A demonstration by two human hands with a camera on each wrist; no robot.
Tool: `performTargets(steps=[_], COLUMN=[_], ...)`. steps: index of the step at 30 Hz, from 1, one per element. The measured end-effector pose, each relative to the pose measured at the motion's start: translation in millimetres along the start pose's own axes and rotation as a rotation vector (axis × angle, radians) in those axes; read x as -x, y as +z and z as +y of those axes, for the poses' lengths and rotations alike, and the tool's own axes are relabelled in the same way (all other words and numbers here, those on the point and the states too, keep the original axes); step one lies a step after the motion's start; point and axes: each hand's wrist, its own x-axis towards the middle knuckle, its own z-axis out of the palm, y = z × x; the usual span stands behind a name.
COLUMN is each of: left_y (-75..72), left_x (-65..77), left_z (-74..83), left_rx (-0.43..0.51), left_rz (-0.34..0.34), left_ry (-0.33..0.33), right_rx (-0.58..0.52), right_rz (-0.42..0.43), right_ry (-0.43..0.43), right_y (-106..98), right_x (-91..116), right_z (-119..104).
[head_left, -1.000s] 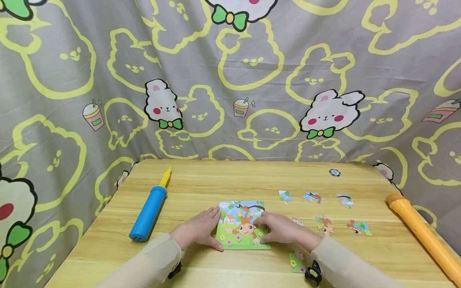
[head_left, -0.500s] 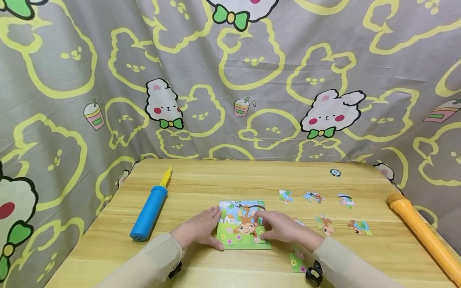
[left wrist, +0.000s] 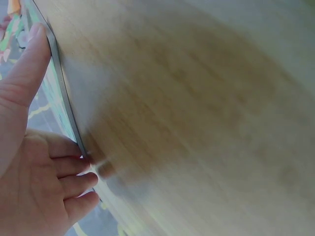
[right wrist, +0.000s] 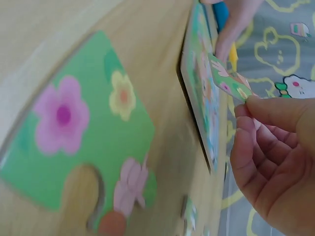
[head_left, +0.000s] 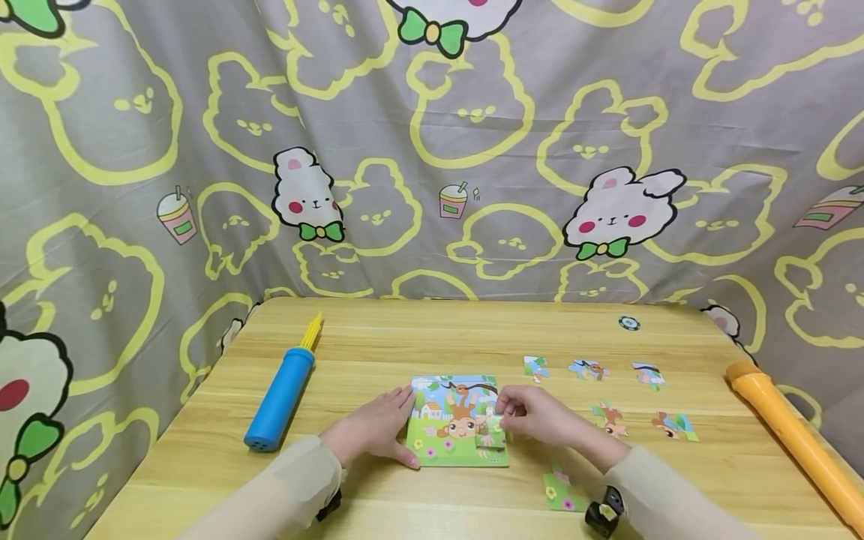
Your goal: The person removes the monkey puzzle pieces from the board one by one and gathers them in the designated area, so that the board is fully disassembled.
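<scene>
A square monkey jigsaw puzzle (head_left: 432, 442) lies flat in the middle of the table. Along its left edge rests my left hand (head_left: 378, 429), thumb at the near corner and fingers further up the side. In the left wrist view the thumb and fingers touch the puzzle's edge. My right hand (head_left: 543, 420) pinches a green puzzle piece (right wrist: 230, 84) between thumb and fingertips. The piece is tilted and overlaps the puzzle's lower right in the head view. A flowered corner piece (head_left: 560, 495) lies on the table near the right wrist.
Several loose puzzle pieces (head_left: 675, 426) lie in rows right of the puzzle. A blue hand pump (head_left: 280, 401) with a yellow nozzle lies at left. An orange tube (head_left: 796, 442) lies along the right edge. A round chip (head_left: 629, 322) is at the back, before the patterned curtain (head_left: 378, 135).
My right hand has lifted the green piece at the puzzle's lower right and drawn back slightly to the right. My left hand has stayed at the left edge.
</scene>
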Motion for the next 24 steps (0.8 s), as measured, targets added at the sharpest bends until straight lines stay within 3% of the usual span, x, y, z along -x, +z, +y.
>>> performTargets(steps=[12, 24], left_y=[0.3, 0.9], left_x=[0.2, 1.3], left_z=[-1.0, -0.7], left_rx=[-0.006, 0.002], left_rz=[-0.002, 0.01], left_ry=[0.005, 0.016], right_rx=[-0.062, -0.112], right_rz=[0.081, 0.2], right_ry=[0.058, 0.192], right_y=[-38.6, -83.8], right_x=[38.6, 99.7], right_z=[17.3, 46.0])
